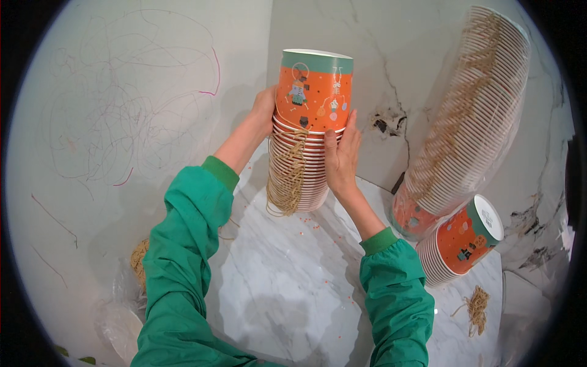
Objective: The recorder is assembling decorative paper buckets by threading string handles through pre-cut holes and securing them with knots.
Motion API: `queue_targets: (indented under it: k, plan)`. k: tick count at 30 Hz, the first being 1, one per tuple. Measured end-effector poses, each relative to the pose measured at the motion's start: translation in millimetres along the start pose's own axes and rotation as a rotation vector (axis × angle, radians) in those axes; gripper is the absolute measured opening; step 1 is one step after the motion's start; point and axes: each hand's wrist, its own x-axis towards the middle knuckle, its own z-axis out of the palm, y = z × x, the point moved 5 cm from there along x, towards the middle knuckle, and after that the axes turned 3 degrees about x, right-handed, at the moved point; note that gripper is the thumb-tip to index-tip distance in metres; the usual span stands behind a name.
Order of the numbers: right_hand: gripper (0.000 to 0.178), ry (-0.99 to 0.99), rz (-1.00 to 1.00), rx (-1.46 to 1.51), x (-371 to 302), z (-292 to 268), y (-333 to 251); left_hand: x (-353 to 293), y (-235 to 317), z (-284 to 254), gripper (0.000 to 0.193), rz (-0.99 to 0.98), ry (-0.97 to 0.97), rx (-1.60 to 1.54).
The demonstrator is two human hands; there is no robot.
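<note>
An upside-down stack of nested orange paper buckets (315, 92) with green bottom bands stands between my hands, above the far part of the marble-patterned table. Tan cord handles (286, 165) hang in a bunch down the left of its white rims. My left hand (265, 111) grips the stack's left side, its fingers mostly hidden behind it. On the right side, my right hand (343, 154) is pressed against the rims with the thumb in front and the fingers reaching up along the wall. Whether the stack's lower end touches the table I cannot tell.
A tall plastic-wrapped stack of buckets (471, 116) leans against the right wall. Beside it, a shorter bucket stack (458, 244) tilts. A bundle of tan cord (477, 311) lies on the table (281, 275) at right. More cord (140, 263) and clear plastic (119, 315) sit at left.
</note>
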Motion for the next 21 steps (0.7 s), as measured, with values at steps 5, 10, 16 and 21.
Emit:
queue_targets:
  k: [5,10,16,21]
  plan:
    - [0.079,-0.039,-0.071,-0.058,-19.7,-5.2,3.5,-4.9,-10.8,-9.4,0.026,0.003,0.028,0.011]
    - [0.077,-0.228,-0.055,-0.113,-74.6,-23.7,3.1,-27.0,-18.2,-48.1,0.032,-0.107,0.281,0.311]
    - [0.077,-0.549,0.181,-0.173,-141.6,-65.8,-0.4,-59.8,-15.9,-51.4,0.041,-0.117,0.314,0.243]
    - [0.072,-0.601,0.317,-0.095,-161.1,-100.1,-5.6,-62.2,-0.2,-44.2,0.043,-0.008,0.317,0.176]
